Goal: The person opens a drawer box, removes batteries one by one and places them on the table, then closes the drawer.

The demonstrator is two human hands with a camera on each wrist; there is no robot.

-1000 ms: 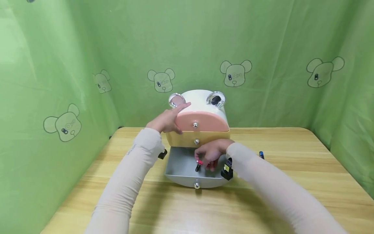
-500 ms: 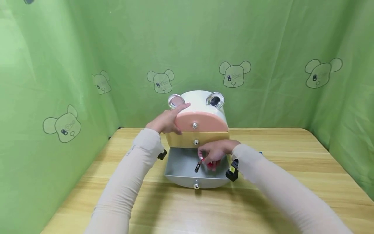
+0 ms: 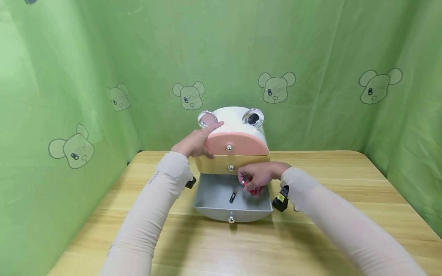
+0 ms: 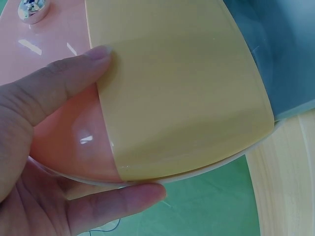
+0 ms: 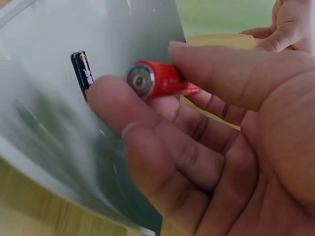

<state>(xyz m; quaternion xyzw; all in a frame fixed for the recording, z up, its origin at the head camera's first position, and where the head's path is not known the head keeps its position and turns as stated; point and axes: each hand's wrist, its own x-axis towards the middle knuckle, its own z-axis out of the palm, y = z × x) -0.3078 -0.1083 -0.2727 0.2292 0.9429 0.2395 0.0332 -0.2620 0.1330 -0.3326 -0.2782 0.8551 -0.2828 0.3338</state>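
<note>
A small frog-shaped drawer cabinet (image 3: 236, 122) with a white top, pink and yellow drawers stands on the table; its grey bottom drawer (image 3: 208, 195) is pulled out. My left hand (image 3: 194, 143) grips the cabinet's left side; in the left wrist view one finger (image 4: 74, 73) lies on the pink and yellow fronts, another along the side. Over the grey drawer's right part, my right hand (image 3: 259, 177) pinches a red battery (image 5: 165, 78) between thumb and fingers; another red bit shows behind it. A black battery (image 3: 233, 196) lies apart on the drawer floor.
The wooden table (image 3: 331, 199) runs around the cabinet. A green curtain (image 3: 228, 50) with bear-head drawings encloses its back and sides. The drawers carry round silver knobs, the lowest knob (image 3: 231, 219) facing the table's front.
My right hand has shifted right and slightly back inside the drawer with the red battery, away from the black battery. The left hand stays on the cabinet.
</note>
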